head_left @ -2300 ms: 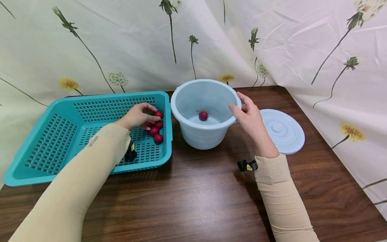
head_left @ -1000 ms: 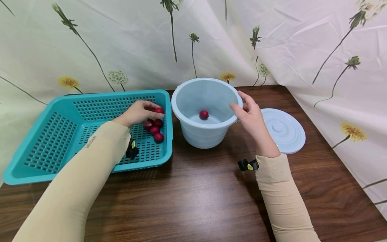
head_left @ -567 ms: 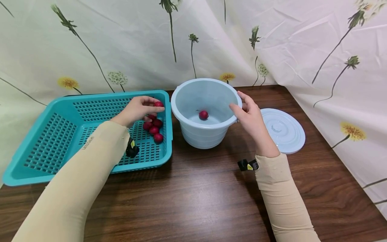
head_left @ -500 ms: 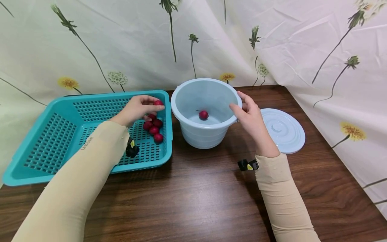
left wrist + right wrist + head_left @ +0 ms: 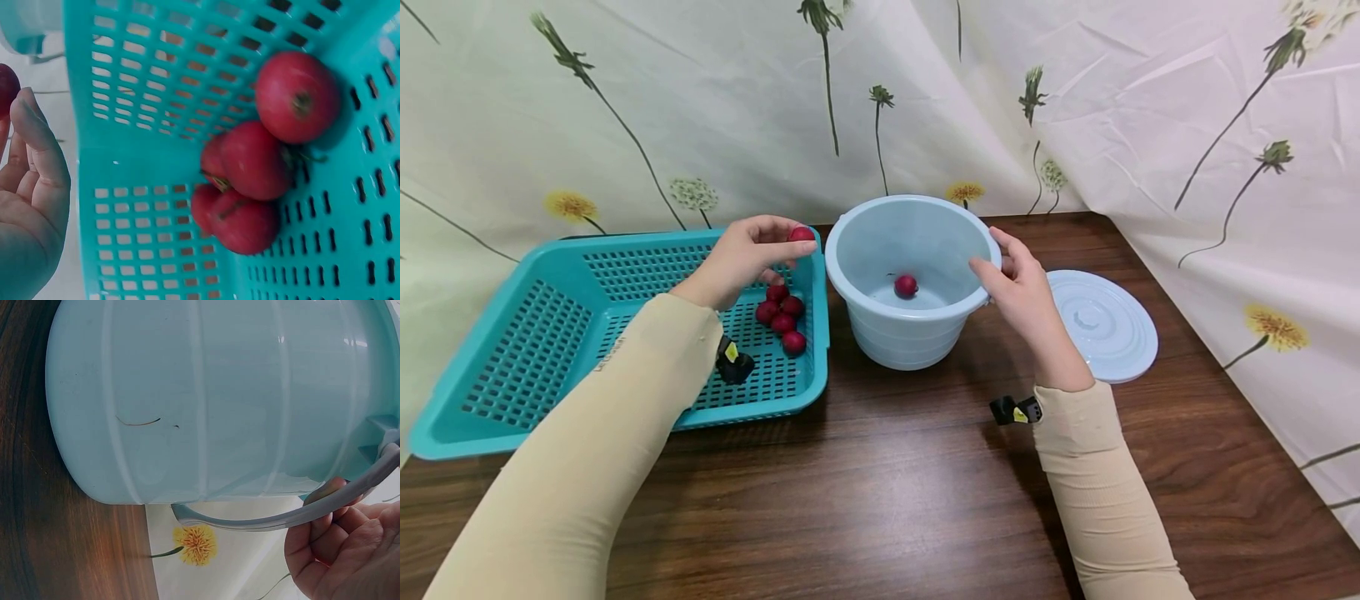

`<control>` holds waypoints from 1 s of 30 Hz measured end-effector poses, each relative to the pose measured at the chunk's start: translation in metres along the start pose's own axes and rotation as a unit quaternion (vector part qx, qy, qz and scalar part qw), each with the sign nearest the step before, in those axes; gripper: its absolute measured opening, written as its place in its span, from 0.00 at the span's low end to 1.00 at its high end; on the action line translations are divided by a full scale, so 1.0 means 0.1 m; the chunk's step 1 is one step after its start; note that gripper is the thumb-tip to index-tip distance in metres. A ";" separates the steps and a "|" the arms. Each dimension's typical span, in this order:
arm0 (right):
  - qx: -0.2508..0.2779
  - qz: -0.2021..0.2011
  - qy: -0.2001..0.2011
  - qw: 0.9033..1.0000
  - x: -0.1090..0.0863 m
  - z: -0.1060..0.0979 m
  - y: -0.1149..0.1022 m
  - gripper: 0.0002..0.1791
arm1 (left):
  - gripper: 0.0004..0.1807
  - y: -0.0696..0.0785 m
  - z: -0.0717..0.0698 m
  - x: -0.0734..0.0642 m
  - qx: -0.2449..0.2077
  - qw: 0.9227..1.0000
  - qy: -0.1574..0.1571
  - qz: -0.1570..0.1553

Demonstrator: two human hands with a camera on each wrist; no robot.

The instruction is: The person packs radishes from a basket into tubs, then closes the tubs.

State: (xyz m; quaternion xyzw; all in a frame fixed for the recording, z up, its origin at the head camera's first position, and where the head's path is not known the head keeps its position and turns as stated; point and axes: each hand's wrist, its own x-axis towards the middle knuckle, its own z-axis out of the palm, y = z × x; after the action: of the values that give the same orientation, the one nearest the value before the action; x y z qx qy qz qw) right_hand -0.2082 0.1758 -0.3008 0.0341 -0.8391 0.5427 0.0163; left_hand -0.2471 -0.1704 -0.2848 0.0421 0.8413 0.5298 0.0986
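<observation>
In the head view my left hand (image 5: 737,260) pinches a small red apple (image 5: 801,235) between thumb and fingers, above the right rear corner of the turquoise basket (image 5: 822,350). Several more red apples (image 5: 782,322) are bunched at the basket's right end; the left wrist view shows these apples (image 5: 256,160) close up. A light blue bucket (image 5: 901,337) stands upright to the right, one apple (image 5: 906,287) on its bottom. My right hand (image 5: 1022,287) grips the bucket's right rim. In the right wrist view its curled fingers (image 5: 306,553) are beside the grey handle (image 5: 262,522).
A round light blue lid (image 5: 1101,325) lies on the brown wooden table (image 5: 880,492), right of the bucket. Flower-printed cloth (image 5: 737,108) hangs behind and along the right side. The basket's raised rim and the bucket's rim stand close together.
My left hand has picked an apple from the bunch and lifted it up and slightly right, to the height of the basket's rim. The right hand and bucket have stayed put.
</observation>
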 end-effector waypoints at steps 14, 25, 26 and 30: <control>0.003 -0.002 -0.001 1.000 0.01 0.00 0.01 0.35 | 0.26 0.15 0.08 0.00 -0.052 0.998 -0.003 0.023; 0.000 -0.001 0.000 1.000 0.01 0.00 0.00 0.35 | 0.28 0.32 0.15 -0.02 -0.046 0.998 -0.001 0.038; -0.001 0.000 -0.001 1.000 0.01 0.00 0.01 0.35 | 0.28 0.34 0.15 -0.02 -0.047 0.998 -0.001 0.038; 0.000 -0.001 -0.003 1.000 0.01 0.00 0.01 0.35 | 0.28 0.40 0.17 -0.03 -0.053 0.998 -0.003 0.044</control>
State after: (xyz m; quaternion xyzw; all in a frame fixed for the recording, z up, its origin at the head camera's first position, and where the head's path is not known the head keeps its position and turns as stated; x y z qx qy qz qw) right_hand -0.2096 0.1763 -0.3017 0.0361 -0.8389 0.5429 0.0144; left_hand -0.2421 -0.1385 -0.2558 0.0747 0.8090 0.5775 0.0798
